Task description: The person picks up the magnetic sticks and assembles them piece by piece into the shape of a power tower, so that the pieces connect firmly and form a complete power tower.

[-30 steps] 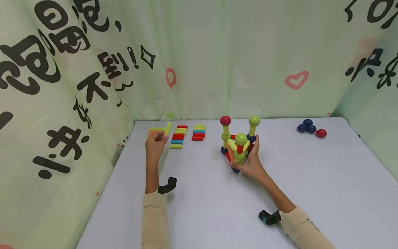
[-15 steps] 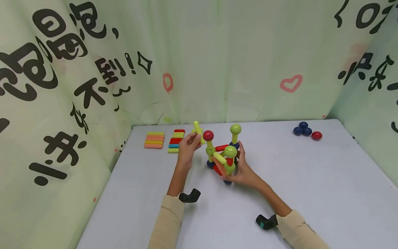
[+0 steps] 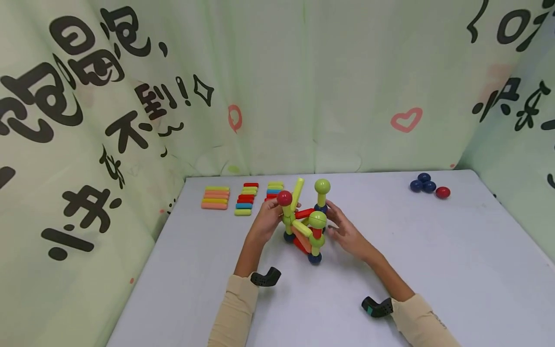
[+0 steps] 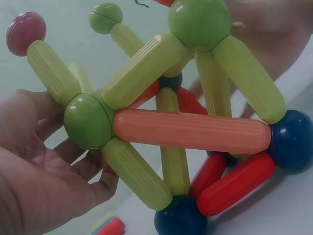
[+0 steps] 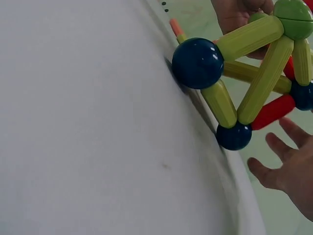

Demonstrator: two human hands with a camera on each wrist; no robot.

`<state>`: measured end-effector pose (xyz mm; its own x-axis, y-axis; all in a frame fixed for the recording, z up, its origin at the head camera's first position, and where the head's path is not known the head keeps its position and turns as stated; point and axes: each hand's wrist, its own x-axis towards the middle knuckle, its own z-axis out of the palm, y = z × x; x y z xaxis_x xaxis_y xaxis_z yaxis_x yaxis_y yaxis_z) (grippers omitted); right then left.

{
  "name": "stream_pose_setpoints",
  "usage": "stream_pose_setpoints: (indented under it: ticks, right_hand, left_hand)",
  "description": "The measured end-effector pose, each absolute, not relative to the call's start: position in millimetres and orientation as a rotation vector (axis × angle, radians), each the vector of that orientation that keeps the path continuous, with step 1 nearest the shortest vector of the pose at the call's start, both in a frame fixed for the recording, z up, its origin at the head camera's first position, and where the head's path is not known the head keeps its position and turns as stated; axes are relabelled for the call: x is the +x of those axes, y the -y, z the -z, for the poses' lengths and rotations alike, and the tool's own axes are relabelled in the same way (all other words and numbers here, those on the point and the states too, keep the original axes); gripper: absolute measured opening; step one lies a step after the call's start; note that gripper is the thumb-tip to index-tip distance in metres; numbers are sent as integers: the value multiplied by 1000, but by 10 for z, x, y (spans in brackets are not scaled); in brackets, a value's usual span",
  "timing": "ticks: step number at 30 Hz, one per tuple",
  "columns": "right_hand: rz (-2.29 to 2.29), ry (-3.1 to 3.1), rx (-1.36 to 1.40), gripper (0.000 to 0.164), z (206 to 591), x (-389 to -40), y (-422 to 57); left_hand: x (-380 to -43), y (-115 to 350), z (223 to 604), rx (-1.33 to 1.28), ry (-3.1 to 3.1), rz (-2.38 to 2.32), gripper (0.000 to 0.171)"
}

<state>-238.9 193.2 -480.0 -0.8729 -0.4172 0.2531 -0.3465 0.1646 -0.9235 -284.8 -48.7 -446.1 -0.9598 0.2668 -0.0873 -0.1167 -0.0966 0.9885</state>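
Note:
A magnetic ball-and-rod structure [image 4: 195, 129] stands on the table between both hands, built of green, red and dark blue balls joined by yellow-green, red and orange rods. My left hand [image 3: 268, 220] is at its left side, fingers curled behind a green ball [image 4: 88, 120]. There it pinches a yellow-green rod [image 3: 297, 193] near its lower end, which the structure partly hides. That rod rises at a slant beside the red-topped one. My right hand [image 3: 349, 234] is at the right side, fingers spread and apart from the lower red rod [image 5: 274, 112] in the right wrist view.
Rows of coloured rods lie at the back left of the table: an orange and yellow row [image 3: 215, 198], a mixed row [image 3: 245, 199] and another [image 3: 274, 188] partly behind the left hand. Several dark blue balls [image 3: 422, 183] and a red ball [image 3: 442, 193] lie at the back right.
My left hand has brought the yellow-green rod rightward from the rows to the structure. My right hand has moved the structure left and nearer, then loosened its grip on it.

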Motion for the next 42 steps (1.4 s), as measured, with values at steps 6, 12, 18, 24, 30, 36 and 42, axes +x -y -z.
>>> stream_pose_setpoints:
  ticks: [6, 12, 18, 24, 30, 36, 42]
  right_hand:
    - [2047, -2546, -572, 40, 4651, -2515, -1796]
    - [2193, -2549, -492, 31, 4571, -2593, -1648]
    - [2233, -2534, -430, 30, 4479, -2526, -1589]
    - [2238, -2529, -417, 30, 4303, -2425, -1551]
    - [2222, -2540, -408, 30, 4309, -2452, -1547]
    - [2200, -2530, -411, 32, 4536, -2572, -1601]
    - [2048, -2540, -457, 43, 4668, -2515, -1694]
  left_hand:
    - [-2858, 481, 4510, 206, -1850, -2165, 34]
    - [-2848, 469, 4527, 122, -1718, -2215, 37]
    - [-2850, 447, 4515, 126, -1650, -2203, 39]
    - [-2882, 450, 4485, 151, -1677, -2158, 38]
    - [-2890, 478, 4474, 109, -1704, -2136, 36]
    - [-2913, 498, 4495, 94, -1709, -2176, 34]
    - [-2973, 759, 4496, -5, -2075, -2233, 30]
